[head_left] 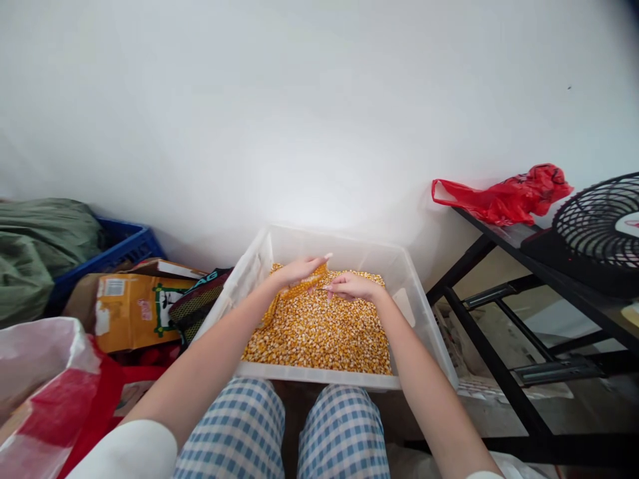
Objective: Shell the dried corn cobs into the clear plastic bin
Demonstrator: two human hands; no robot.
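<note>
A translucent plastic bin [424, 339] stands in front of my knees, holding a deep layer of loose yellow corn kernels [319, 339]. An orange mesh bag [295, 291] lies over the kernels at the back left of the bin. My left hand [301, 269] reaches across the top of this mesh with long, nearly straight fingers and holds its upper part; the thumb is mostly hidden. Close beside it, my right hand [353, 287] is closed in a pinch, fingertips pointing left toward the mesh. What those fingertips grip is too small to make out.
On the left are a blue crate [132, 243] with a green cover, an orange cardboard box [132, 313], a dark mesh pouch [200, 303] and a red-and-white bag [54, 386]. At right, a black table [554, 273] bears a red plastic bag [519, 193] and a fan [599, 219].
</note>
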